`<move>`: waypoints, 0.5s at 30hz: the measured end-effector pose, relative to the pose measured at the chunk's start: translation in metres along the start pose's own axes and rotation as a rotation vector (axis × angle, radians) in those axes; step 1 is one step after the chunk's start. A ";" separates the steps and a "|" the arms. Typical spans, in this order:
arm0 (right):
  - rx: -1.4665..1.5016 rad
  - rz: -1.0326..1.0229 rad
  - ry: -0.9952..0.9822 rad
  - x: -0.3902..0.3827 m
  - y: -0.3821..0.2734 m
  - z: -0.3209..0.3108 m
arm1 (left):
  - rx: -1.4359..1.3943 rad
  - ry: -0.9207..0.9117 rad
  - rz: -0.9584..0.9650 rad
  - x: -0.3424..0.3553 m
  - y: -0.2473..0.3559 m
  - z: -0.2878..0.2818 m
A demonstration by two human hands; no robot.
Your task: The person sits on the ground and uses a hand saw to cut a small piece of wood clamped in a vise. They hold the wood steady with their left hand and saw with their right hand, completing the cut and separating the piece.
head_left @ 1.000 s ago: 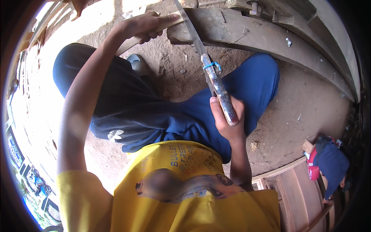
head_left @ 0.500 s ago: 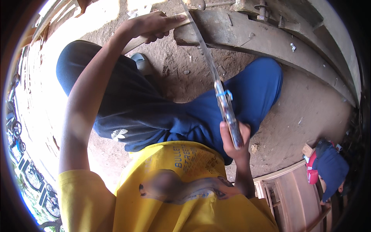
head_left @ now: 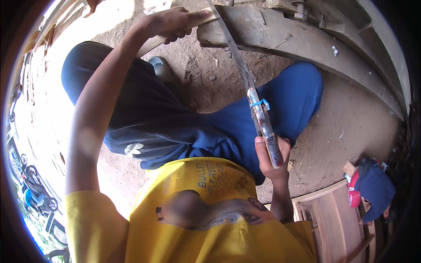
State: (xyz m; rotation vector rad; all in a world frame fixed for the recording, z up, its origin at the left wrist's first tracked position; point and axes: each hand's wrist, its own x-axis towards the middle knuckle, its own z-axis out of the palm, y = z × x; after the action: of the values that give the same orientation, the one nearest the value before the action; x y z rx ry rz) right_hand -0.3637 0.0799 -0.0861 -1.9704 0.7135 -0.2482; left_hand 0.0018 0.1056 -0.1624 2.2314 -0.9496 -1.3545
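My left hand (head_left: 177,25) is closed around a pale wooden strip (head_left: 150,45) and presses it by the end of a thick grey wooden beam (head_left: 267,35). The thumb lies along the strip's top, close to the blade. My right hand (head_left: 275,160) grips the worn, mottled handle of a handsaw (head_left: 237,59), which has a blue tie knotted round it. The long thin blade slants up and away to the left, crossing the strip's end beside the beam. The blade's far tip runs out of view at the top.
My bent legs in blue trousers (head_left: 188,131) lie on both sides of the saw. A sandal (head_left: 160,68) shows by my left leg on the dirt ground. Nails and a bolt (head_left: 300,9) stick out of the timbers. At lower right are wooden panels (head_left: 337,215) and another person (head_left: 375,190).
My right hand and the saw handle have shifted slightly to the right, tilting the blade a little. My left hand still holds the strip in about the same place.
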 end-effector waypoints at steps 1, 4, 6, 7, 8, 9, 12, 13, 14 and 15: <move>-0.011 -0.014 0.009 0.002 0.000 0.000 | -0.018 -0.025 0.017 0.001 0.001 0.000; 0.115 0.126 0.034 0.004 0.002 -0.005 | -0.004 -0.034 -0.033 -0.005 0.010 -0.002; 0.071 0.092 0.001 0.001 0.005 -0.006 | -0.034 -0.043 -0.062 -0.003 0.011 -0.001; 0.039 0.095 -0.012 -0.007 0.001 -0.008 | -0.044 -0.055 -0.051 0.000 0.008 0.003; 0.010 0.102 -0.026 -0.012 -0.001 -0.008 | -0.052 -0.071 -0.043 -0.003 0.009 0.004; 0.017 0.062 -0.016 -0.011 0.000 -0.009 | -0.031 -0.083 -0.061 -0.004 0.010 0.003; -0.019 0.063 -0.069 0.001 -0.006 -0.009 | -0.063 -0.080 -0.037 -0.006 0.012 0.003; -0.020 0.013 -0.071 0.011 0.003 -0.003 | -0.065 -0.011 -0.035 -0.003 0.010 0.007; 0.068 0.076 -0.062 0.023 0.003 0.002 | -0.066 -0.042 -0.024 0.000 0.011 0.009; 0.102 0.111 -0.047 0.033 -0.002 0.003 | -0.063 -0.063 -0.019 0.002 0.008 0.006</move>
State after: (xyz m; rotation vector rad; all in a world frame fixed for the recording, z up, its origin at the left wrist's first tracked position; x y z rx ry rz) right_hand -0.3354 0.0639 -0.0902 -1.8282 0.7624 -0.1670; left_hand -0.0062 0.0990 -0.1615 2.1687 -0.8958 -1.4505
